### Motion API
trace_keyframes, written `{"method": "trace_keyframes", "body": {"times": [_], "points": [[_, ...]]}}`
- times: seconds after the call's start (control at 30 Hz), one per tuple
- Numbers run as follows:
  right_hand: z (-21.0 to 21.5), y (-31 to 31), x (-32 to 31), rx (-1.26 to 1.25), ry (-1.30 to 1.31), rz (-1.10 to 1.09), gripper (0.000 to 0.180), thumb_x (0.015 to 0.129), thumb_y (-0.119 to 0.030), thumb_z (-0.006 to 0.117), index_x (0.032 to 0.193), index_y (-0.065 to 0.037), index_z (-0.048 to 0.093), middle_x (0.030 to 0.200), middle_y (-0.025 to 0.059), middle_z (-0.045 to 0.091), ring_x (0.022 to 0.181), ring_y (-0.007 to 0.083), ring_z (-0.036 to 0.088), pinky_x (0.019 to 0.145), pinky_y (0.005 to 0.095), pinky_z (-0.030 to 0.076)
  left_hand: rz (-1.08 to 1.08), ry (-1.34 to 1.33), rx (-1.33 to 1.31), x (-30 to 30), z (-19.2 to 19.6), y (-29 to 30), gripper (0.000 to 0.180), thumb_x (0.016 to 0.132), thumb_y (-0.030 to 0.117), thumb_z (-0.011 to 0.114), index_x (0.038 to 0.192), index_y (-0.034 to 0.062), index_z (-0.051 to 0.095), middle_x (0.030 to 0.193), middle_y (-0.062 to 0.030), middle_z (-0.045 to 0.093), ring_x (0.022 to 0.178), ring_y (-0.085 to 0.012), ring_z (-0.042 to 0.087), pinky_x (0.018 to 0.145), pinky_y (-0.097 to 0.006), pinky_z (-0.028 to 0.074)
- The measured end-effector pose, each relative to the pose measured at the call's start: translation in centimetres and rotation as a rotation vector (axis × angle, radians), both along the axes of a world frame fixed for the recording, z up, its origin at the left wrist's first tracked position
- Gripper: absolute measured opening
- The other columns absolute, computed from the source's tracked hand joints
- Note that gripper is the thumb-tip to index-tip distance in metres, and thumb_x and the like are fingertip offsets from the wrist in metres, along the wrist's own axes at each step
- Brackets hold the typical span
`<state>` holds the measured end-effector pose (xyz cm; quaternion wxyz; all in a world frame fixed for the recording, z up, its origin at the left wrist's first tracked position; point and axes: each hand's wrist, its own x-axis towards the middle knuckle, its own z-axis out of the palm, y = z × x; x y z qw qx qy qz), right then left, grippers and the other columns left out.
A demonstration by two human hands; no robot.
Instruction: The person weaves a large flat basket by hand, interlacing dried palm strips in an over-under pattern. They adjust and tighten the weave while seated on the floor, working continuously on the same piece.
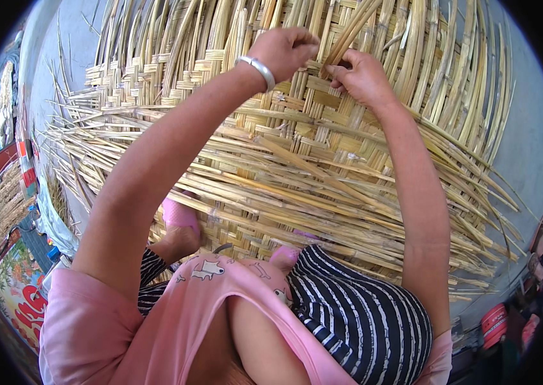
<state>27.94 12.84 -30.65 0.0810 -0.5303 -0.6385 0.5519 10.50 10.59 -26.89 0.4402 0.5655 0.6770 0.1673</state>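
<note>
A large mat of split reed strips (199,65) lies under both arms, its weave tight in some parts and its long loose ends fanning out to the far side. My left hand (287,51), with a silver bracelet (260,72) at the wrist, hovers over the mat's far middle. Its fingers are curled in, and what they hold, if anything, is hidden. Just to the right, my right hand (360,78) pinches reed strips (347,37) that slant up and away. Below that hand, a short wide strip (324,97) sits in the weave.
Many loose reed strips (271,170) lie crosswise over the mat's near part. My feet in pink shoes (180,215) rest on the mat. Grey floor (531,128) shows at the right. Straw (5,205) and cloths are at the left, a red container (494,325) lower right.
</note>
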Motion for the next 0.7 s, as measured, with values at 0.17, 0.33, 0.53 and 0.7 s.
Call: {"method": "trace_keyframes", "body": {"times": [0.17,0.33,0.53,0.7], "points": [[-0.4,-0.1,0.2,0.205,-0.171,0.066,0.027,0.084,-0.027,0.065,0.096,-0.003,0.065,0.067,0.0059,0.064,0.061,0.0132,0.061,0.06,0.0297,0.05,-0.257,0.271,0.165,0.1,-2.8,-6.6,0.035,0.086,0.013,0.057,0.121,0.0092,0.054,0.091,-0.0146,0.064,0.078,-0.0277,0.064,0.066,-0.036,0.053],[-0.4,-0.2,0.2,0.271,-0.226,0.072,0.028,0.082,-0.029,0.066,0.095,-0.004,0.066,0.065,0.0061,0.063,0.057,0.0144,0.059,0.059,0.0314,0.048,-0.414,0.475,0.176,1.2,-3.1,-7.0,0.05,0.082,0.007,0.051,0.131,0.0123,0.042,0.099,-0.0147,0.057,0.084,-0.0326,0.06,0.068,-0.042,0.051],[-0.6,0.2,0.3,0.14,-0.139,0.007,0.03,0.078,-0.03,0.064,0.089,-0.002,0.066,0.075,0.0159,0.065,0.072,0.0286,0.063,0.069,0.0395,0.048,-0.37,0.466,0.167,1.5,-3.0,-6.7,0.047,0.081,0.006,0.049,0.127,0.0123,0.046,0.101,-0.0154,0.059,0.085,-0.034,0.061,0.07,-0.042,0.051],[-0.5,0.4,0.0,0.061,-0.162,-0.005,0.021,0.084,-0.023,0.065,0.094,-0.004,0.064,0.069,0.0027,0.061,0.058,0.0096,0.057,0.054,0.0258,0.047,-0.298,0.428,0.104,1.8,-2.7,-5.3,0.032,0.081,0.009,0.05,0.113,0.0102,0.054,0.099,-0.0168,0.063,0.086,-0.0341,0.062,0.073,-0.044,0.051]]}}
